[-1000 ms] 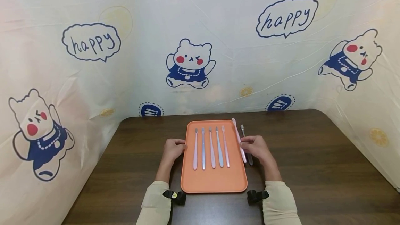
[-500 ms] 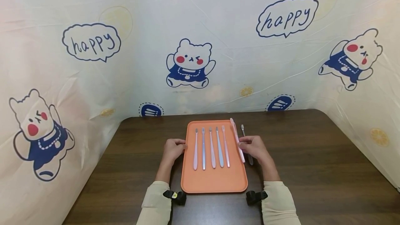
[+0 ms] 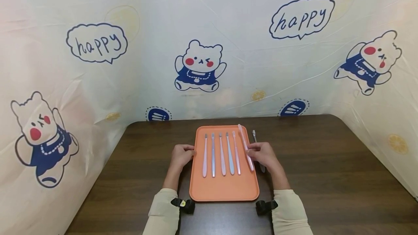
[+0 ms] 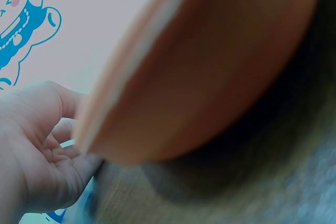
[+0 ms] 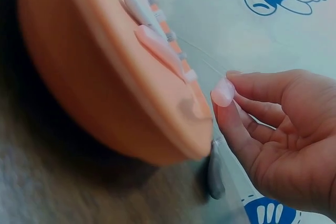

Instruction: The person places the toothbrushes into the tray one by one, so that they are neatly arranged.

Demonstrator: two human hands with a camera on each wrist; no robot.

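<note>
In the head view, an orange tray [image 3: 225, 189] lies on the table, bearing several toothbrushes side by side in pink and blue, among them a blue toothbrush [image 3: 230, 162]. My left hand [image 3: 181, 154] grips the tray's left rim between thumb and fingers; the left wrist view has this hand [image 4: 47, 150] at the rim. Over the tray's right side, my right hand [image 3: 265, 154] pinches a pink toothbrush [image 3: 243, 136] by its handle, bristle end pointing away. In the right wrist view the handle end [image 5: 224, 93] sits between thumb and fingertips, above the rim.
A grey toothbrush [image 3: 262, 168] lies on the dark wooden table [image 3: 320, 162] just right of the tray, partly behind the right hand. A printed curtain [image 3: 241, 64] with bears surrounds the table at the back and sides.
My right hand has moved slightly left, carrying the pink toothbrush from the tray's right rim to over its inside. The left hand has stayed at the left rim.
</note>
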